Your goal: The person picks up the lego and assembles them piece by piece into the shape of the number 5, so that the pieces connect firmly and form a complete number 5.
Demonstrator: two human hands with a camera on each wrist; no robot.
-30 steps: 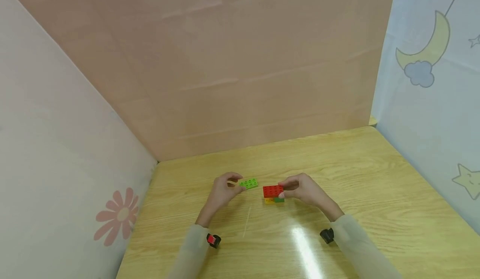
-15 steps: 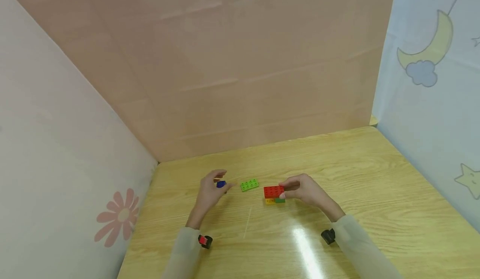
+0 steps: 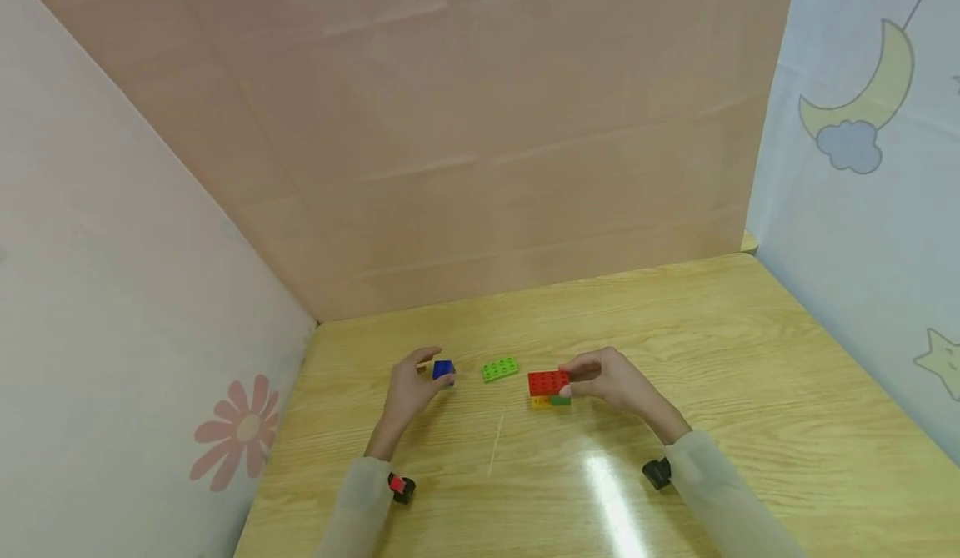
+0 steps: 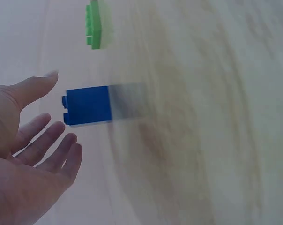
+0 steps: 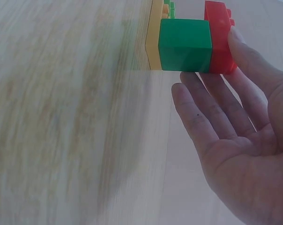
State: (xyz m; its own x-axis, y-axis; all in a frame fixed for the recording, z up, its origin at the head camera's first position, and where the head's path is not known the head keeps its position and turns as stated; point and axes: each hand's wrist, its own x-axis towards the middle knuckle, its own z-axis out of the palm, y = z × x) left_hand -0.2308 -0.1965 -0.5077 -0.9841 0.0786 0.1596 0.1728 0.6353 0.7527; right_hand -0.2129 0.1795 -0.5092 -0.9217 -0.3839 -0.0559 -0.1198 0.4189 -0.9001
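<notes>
A tall blue brick stands on the table to the left. My left hand is around it with thumb and fingers spread; in the left wrist view the fingertips are apart from the blue brick's studded top. My right hand pinches a red brick at its right end between thumb and fingers. This red brick tops a small stack: a dark green brick sits beneath it, on a thin yellow plate at the bottom. The red brick overhangs the yellow plate on the left.
A thin light green plate with studs up lies between the blue brick and the stack. The wooden table ends at a pink back panel. White decorated panels stand at left and right.
My left hand has left the light green plate and moved left to the blue brick, now visible between its fingers. My right hand stays on the red brick.
</notes>
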